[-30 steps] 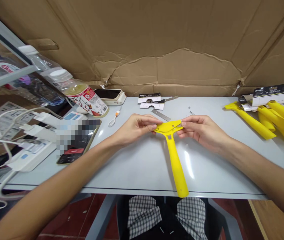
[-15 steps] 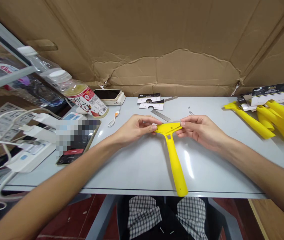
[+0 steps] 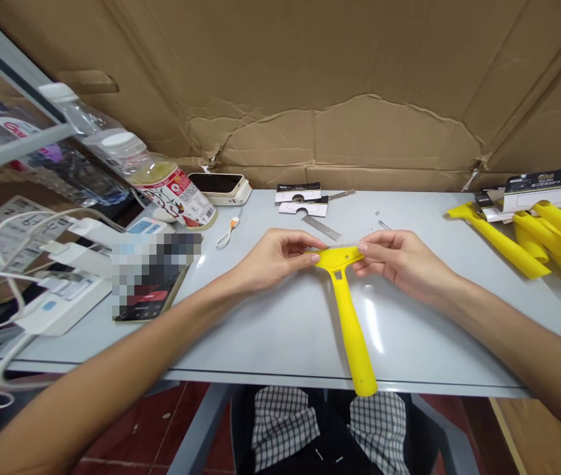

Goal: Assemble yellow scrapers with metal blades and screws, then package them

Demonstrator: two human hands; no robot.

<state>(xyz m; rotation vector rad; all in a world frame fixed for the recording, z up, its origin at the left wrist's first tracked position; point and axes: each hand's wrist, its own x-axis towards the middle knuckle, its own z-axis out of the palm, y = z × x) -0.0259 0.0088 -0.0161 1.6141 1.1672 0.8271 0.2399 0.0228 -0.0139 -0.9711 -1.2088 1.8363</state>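
A yellow scraper (image 3: 352, 323) is held between both hands, its wide head away from me and its handle pointing down past the table's front edge. My left hand (image 3: 280, 260) pinches the left end of the head. At the right end, my right hand (image 3: 396, 260) grips the head between thumb and fingers. Along the head's far edge shows a thin strip of metal blade (image 3: 342, 246). Just beyond the hands lie a loose metal blade (image 3: 320, 227) and small screws (image 3: 383, 225).
Black-and-white card packages (image 3: 302, 206) lie at the back of the table. Several yellow scraper handles (image 3: 507, 247) and cards are piled at right. On the left are a phone (image 3: 176, 284), a power strip (image 3: 62, 310) with cables, a bottle (image 3: 181, 194) and a white device (image 3: 225, 188).
The view has shifted slightly. Both hands keep hold of the scraper, and its head is turned a little, with more of the blade's edge showing.
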